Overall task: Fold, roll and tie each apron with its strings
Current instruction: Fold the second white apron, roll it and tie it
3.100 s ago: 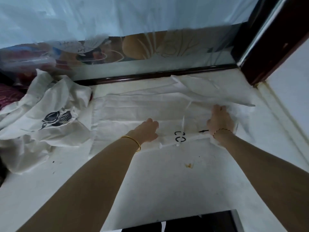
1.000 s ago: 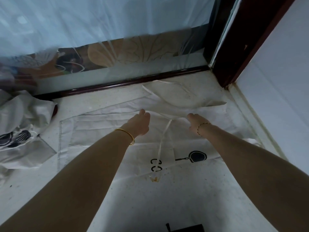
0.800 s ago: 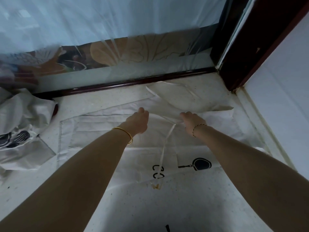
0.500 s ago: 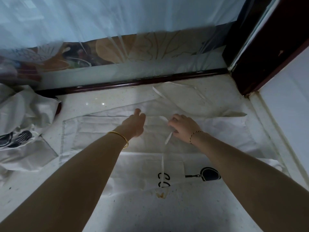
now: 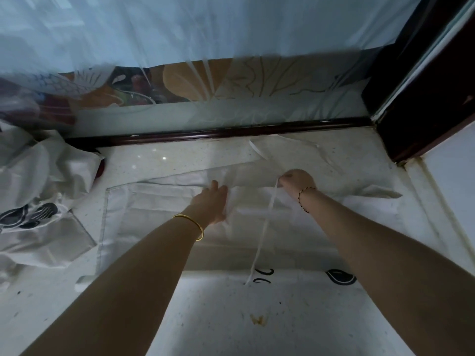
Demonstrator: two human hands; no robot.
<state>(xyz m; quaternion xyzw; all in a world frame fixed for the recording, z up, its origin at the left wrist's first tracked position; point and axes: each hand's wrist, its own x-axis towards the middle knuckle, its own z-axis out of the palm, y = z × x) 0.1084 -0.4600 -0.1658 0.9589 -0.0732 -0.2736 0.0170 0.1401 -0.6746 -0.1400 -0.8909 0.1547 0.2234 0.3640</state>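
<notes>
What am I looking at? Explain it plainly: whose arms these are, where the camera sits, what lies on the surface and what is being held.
No machine here: these are a person's two bare arms, filmed by one wide-angle camera worn on the head, looking forward and down. A white apron lies spread on the pale speckled surface. The left hand rests on the cloth with fingers fairly straight. The right hand pinches the apron's string, which trails back across the cloth toward the near edge. A crumpled heap of more white cloth sits at the left edge.
</notes>
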